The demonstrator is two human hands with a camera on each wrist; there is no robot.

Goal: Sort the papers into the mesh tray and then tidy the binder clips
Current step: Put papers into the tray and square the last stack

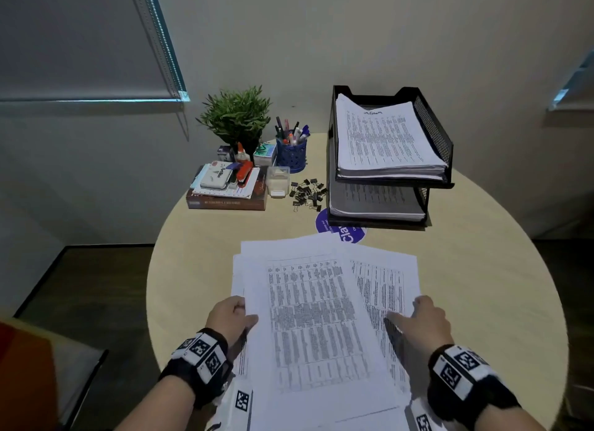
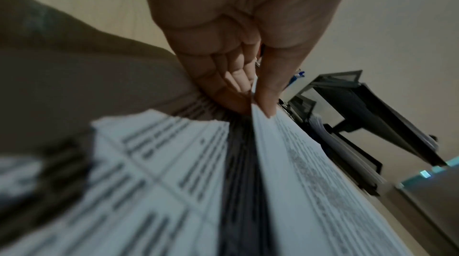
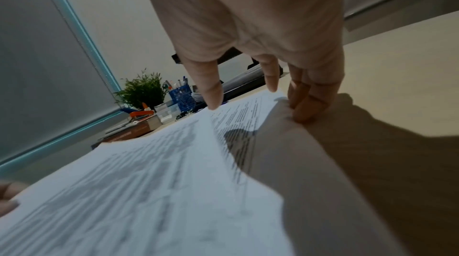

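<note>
White printed papers [image 1: 308,308] fanned loose, lower centre of head view. Left hand [image 1: 229,316] pinching sheets at left edge, thumb on top. Right hand [image 1: 424,323] at right edge: thumb and forefinger spread on top, other fingers curled under. Binder clips [image 1: 307,191] scattered mid-frame, untouched. Mesh tray [image 1: 390,154] upper right, both tiers holding stacks. Judged step: gathering. Next: square edges, lift, carry to tray.

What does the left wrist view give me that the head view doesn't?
Only the left wrist view shows the left hand's grip from inside: thumb over the papers, fingers curled beneath, sheets fanned apart. Only the head view shows the right hand, the binder clips, the plant and the pen cup. Both show the papers and the mesh tray.
</note>
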